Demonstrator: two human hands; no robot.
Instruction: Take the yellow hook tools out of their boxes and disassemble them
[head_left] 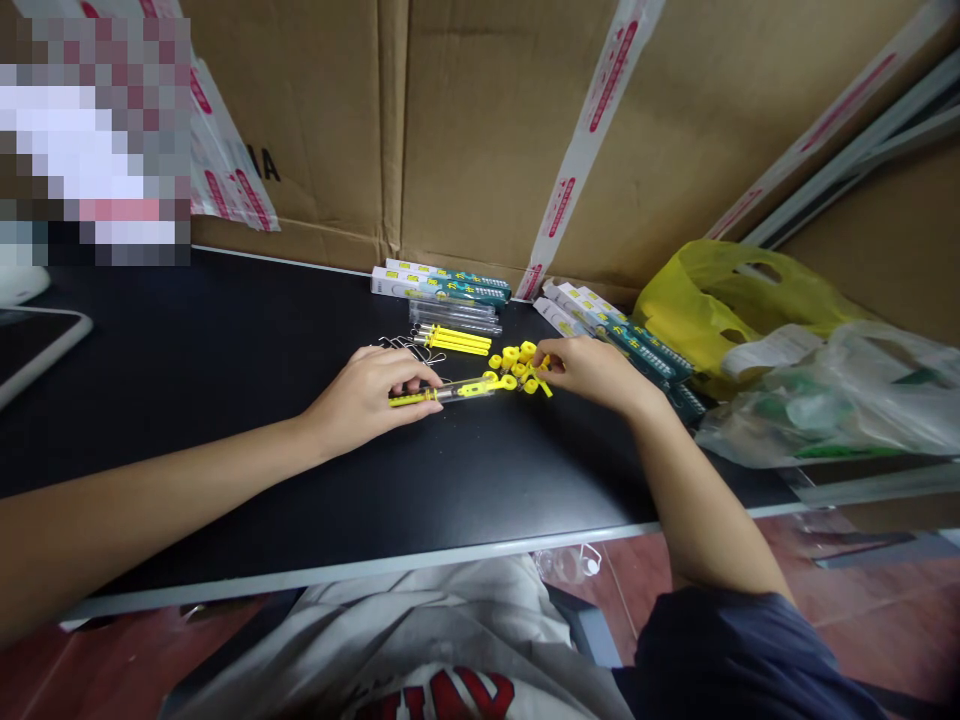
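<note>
My left hand (386, 385) is closed around a tubular spring scale (471, 389), a clear tube with a yellow rod and metal parts inside. It is held low over the black table, its far end pointing right at the yellow caps. My right hand (577, 368) has its fingers pinched together at the right side of a pile of small yellow caps (511, 356); whatever is between the fingertips is hidden. Behind the left hand lie several yellow rods (461, 341) with metal ends, clear empty tubes (454, 316) and a tangle of wire hooks (405, 345).
Slim printed boxes (442, 285) lie at the back, and more boxes (622, 325) lie behind my right hand. To the right are a yellow bag (690, 285) and a clear plastic bag (840, 400). A large carton (465, 130) walls off the back. A white-edged device (37, 345) sits far left.
</note>
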